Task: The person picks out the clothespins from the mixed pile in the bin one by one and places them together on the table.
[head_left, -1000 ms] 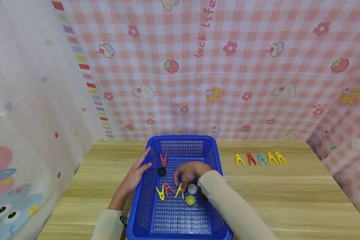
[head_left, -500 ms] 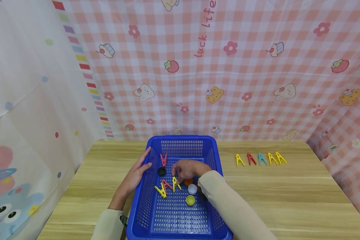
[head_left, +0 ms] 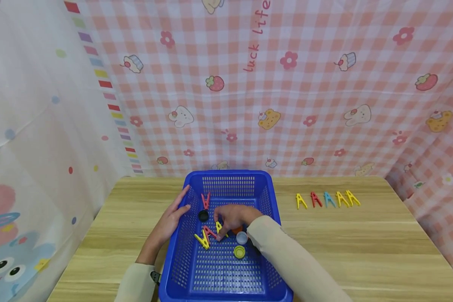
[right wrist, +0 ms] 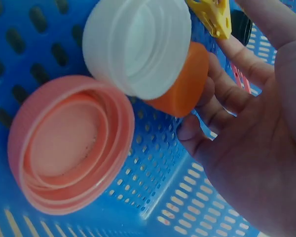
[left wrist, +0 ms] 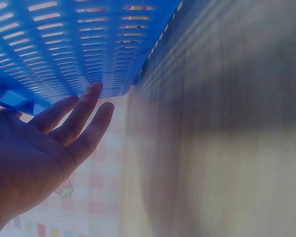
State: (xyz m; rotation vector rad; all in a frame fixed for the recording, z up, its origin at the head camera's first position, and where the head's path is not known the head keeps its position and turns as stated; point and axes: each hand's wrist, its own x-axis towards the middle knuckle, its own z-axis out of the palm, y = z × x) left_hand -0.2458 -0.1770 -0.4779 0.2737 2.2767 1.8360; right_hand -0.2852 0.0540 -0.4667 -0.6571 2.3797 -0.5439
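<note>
Pinching a yellow clothespin (head_left: 218,226) with the right hand (head_left: 232,215) inside the blue basket (head_left: 226,272), just beside a red clothespin (head_left: 209,231); resting the outspread left hand (head_left: 170,221) against the basket's left side; possibly risking snagging the red clothespin through such closeness.

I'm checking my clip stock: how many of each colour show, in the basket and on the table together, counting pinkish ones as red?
Yellow clips: 5
Red clips: 3
Blue clip: 1
Total in sight: 9
</note>
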